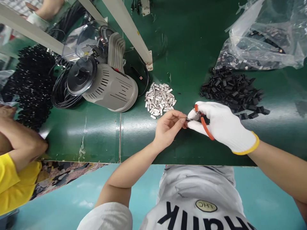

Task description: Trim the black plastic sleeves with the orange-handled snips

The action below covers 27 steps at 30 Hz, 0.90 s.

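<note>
My right hand [222, 126], in a white glove with a yellow cuff, is closed round small pliers with orange handles [204, 123]. My bare left hand [169, 126] pinches a tiny dark part at the pliers' tip, too small to name. Both hands meet just above the green table [144, 137] near its front edge. A pile of small silver metal clips [159, 98] lies just beyond my left hand. A heap of small black plastic pieces [231, 89] lies beyond my right hand.
A grey motor-like machine [107, 84] with a round disc stands at the left, with coiled black cable [61, 92] beside it. A clear plastic bag of parts [261, 38] sits at the far right. Another person's arms in a yellow sleeve [14, 143] rest at the left edge.
</note>
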### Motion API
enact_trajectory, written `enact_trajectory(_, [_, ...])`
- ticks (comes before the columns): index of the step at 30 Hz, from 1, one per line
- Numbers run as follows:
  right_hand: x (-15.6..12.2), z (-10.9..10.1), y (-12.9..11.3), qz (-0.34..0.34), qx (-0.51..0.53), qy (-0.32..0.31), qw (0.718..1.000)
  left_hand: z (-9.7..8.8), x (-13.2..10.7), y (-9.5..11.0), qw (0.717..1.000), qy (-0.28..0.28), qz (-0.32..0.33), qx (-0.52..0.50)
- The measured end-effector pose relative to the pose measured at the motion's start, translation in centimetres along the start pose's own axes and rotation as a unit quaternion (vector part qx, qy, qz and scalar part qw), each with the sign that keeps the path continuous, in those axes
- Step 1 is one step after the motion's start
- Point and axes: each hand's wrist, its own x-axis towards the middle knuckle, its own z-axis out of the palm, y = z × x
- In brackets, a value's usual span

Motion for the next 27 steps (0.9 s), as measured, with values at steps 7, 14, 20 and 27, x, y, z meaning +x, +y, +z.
enact_trajectory(7, [0.3,-1.5,-0.2,0.094,0.075,-0.018,0.993,-0.1,-0.4,0.2,0.998,0.038,0.050,-0.009])
enact_trajectory(14, [0.6,-1.3,1.3,-0.128,-0.377,0.015,0.917,-0.9,0.2,0.9,0.996,0.067,-0.028,-0.043])
enact_trajectory(20, [0.6,-0.4,1.4,-0.140,-0.427,-0.034,0.893,-1.0,0.2,1.0,0.994,0.041,-0.072,-0.078])
enact_trajectory(27, [0.5,-0.2,1.0,-0.134,-0.426,-0.013,0.895,-0.9,0.2,1.2,0.995,0.036,-0.077,-0.058])
